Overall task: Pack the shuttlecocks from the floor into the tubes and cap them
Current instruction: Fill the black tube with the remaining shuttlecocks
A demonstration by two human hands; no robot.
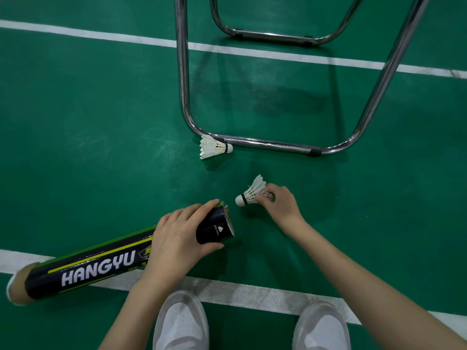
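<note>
**Shuttlecock cleanup, one tube on the go**

So I'm crouched on the green court floor (88, 122), white shoes (180, 324) just behind the near white line (240, 293). My left hand (182, 238) is wrapped around the black HANGYU tube (101, 263) close to its open end, which points toward my right hand. The tube lies slanted over that near line, its other end off by the floor's left edge.

My right hand (278, 203) pinches a shuttlecock (251, 193) by the feathers, cork aimed at the tube mouth, close but not in.

Another shuttlecock, the loose one (213, 147), lies farther out on the floor, its cork touching the chrome chair frame (265, 144). Beyond the chair runs the far white line (101, 35).
</note>
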